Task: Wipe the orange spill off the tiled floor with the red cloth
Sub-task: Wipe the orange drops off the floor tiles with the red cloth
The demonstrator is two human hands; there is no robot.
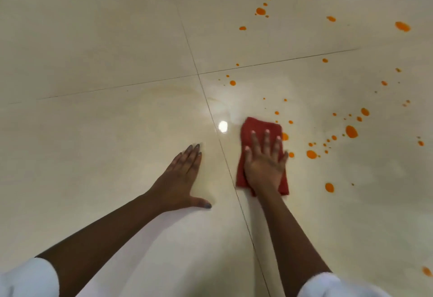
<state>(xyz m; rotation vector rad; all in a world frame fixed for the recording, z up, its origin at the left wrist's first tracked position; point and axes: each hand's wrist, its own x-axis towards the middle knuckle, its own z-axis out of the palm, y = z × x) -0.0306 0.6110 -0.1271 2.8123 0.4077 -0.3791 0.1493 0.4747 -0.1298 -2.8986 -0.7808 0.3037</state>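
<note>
White sleeves [25,278] were seen right at the bottom corners, with both forearms bare beyond them. The left hand [180,179] was laid flat on the tiled floor [93,38], fingers straight and together, thumb stuck out sideways, nothing held in it. The right hand [263,163] was pressed flat on the red cloth [260,128], fingers spread and straight rather than curled round it, so the cloth was pinned to the tile, not grabbed. The cloth was folded into a rough rectangle and lay just right of the long grout line [230,167] that ran between the two hands, its far edge poking out past the fingertips. The orange spill [351,131] was scattered as loads of separate drops, mostly to the right of and beyond the cloth, with a couple touching or just beside its right edge. A bright light reflection [223,126] was caught on the glossy tile just left of the cloth. A faint yellowish streak [168,92] could maybe be made out beyond the left hand, though the glare made that hard to call.
</note>
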